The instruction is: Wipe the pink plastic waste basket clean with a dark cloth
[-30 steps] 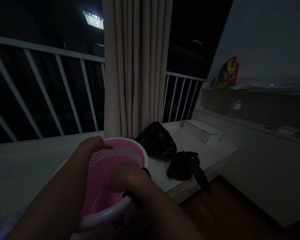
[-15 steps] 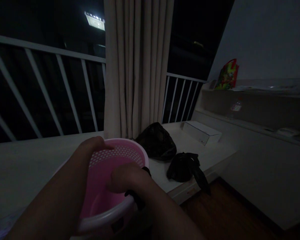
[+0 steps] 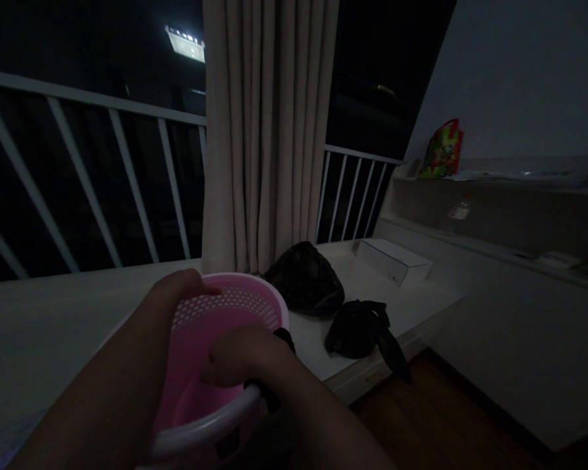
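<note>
A pink plastic basket [image 3: 245, 303] with a lattice band below its pale rim stands tilted toward me. My left hand [image 3: 183, 284] grips the far left part of the rim, its fingers closed over the edge. Inside the basket, my right hand [image 3: 239, 356] hangs with curled fingers near the inner wall. Whether those fingers hold anything cannot be made out. A black band-like thing [image 3: 269, 395] shows by my right wrist at the basket's right rim. The basket's bottom is mostly hidden by my arms and the dark.
Right of the basket, a large black plastic bag [image 3: 306, 281] and a smaller knotted one [image 3: 355, 329] lie on the white ledge [image 3: 392, 307]. Behind them sits a white box [image 3: 394, 261]. A curtain [image 3: 269, 130] and railing [image 3: 88, 101] stand at the back; a bottle [image 3: 458, 212] is on the shelf.
My right hand has shifted slightly left and down inside the basket, and its fingers look more curled. My left hand keeps its hold on the rim.
</note>
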`<state>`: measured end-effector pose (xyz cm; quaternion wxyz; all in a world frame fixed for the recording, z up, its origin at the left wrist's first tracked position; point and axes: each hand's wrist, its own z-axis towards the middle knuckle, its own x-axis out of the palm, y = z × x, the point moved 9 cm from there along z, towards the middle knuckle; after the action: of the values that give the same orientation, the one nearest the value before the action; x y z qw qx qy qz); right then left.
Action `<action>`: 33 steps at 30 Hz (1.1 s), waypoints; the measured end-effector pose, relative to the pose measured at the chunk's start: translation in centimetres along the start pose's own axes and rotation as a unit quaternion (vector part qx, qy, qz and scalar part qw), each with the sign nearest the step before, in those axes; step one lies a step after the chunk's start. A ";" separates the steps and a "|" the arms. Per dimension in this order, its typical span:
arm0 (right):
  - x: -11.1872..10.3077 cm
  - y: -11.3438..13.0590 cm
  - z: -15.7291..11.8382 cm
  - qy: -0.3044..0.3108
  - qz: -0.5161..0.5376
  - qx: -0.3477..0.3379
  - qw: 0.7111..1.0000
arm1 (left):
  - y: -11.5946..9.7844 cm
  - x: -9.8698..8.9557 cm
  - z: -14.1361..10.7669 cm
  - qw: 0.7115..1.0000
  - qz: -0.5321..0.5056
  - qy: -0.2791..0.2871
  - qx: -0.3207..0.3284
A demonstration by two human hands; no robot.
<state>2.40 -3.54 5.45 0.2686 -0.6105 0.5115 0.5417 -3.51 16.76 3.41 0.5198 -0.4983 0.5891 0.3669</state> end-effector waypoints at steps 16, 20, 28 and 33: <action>-3.2 2.7 -1.5 -0.152 0.041 -0.105 0.982 | -0.4 -0.5 -0.6 1.000 0.004 -0.019 0.004; -5.1 2.5 -4.2 -0.208 0.033 -0.134 0.968 | -0.1 -0.2 -0.2 1.000 -0.002 -0.016 0.002; -1.9 -0.5 -5.8 -0.176 -0.019 -0.055 0.983 | 0.0 0.3 0.6 1.000 -0.002 0.000 -0.003; -0.8 1.0 -5.1 -0.139 -0.049 -0.047 0.988 | -0.2 0.1 0.8 1.000 -0.007 -0.011 0.001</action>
<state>3.50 -8.13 7.79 0.3341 -0.5656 0.4127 0.6310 -3.09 17.46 3.15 0.5293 -0.4978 0.5803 0.3678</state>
